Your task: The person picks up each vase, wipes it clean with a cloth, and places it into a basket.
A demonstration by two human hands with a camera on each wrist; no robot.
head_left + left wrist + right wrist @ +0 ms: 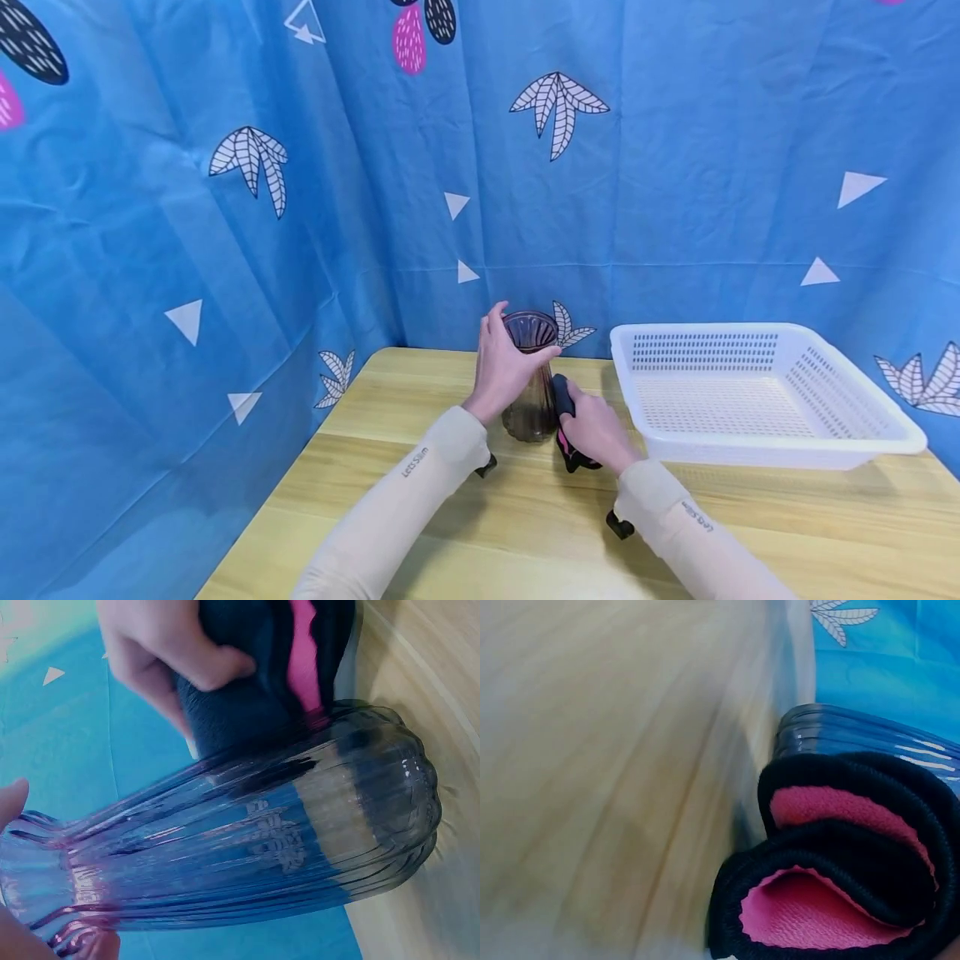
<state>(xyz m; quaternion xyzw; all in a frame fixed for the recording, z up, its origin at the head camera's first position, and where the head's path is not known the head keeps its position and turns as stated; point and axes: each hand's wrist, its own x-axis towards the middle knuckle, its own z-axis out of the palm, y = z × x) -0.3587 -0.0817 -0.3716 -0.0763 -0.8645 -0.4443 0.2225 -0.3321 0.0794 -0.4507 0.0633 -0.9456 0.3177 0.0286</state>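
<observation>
Wooden table (450, 517): white basket (757, 392) just right of vase (531, 383).

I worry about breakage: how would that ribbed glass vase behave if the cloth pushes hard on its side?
The vase looks tall and narrow-based, so a hard sideways push would probably tip it. The left hand grips its neck, which likely steadies it. Its glossy ribbed glass seems slippery and fragile; the folded cloth looks soft and should yield.
</observation>
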